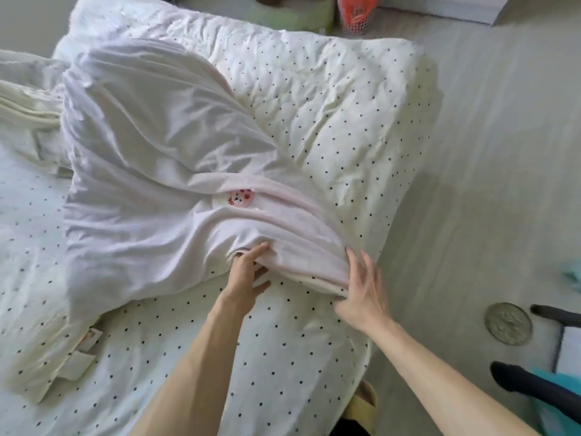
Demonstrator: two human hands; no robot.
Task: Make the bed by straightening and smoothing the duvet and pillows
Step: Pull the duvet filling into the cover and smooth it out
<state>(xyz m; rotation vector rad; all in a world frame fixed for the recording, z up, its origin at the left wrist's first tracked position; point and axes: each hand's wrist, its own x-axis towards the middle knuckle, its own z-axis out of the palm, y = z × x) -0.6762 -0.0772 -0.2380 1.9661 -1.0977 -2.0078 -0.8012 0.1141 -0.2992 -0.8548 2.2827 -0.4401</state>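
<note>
A pale pink-white duvet (147,171) with a small red embroidered patch lies crumpled across a white bed sheet with black dots (330,121). My left hand (248,272) reaches under its near edge, fingers straight, touching the fold. My right hand (361,287) has its fingers spread against the duvet's near right corner, the thumb tucked under the folded edge. A cream pillow (22,99) lies bunched at the far left, partly under the duvet.
Pale floor (487,152) runs along the bed's right side. On it sit a round grey object (508,324), black chair legs (534,385) at lower right, an orange-red basket (356,14) and a green round item (295,14) beyond the bed. A yellow slipper (364,404) shows below.
</note>
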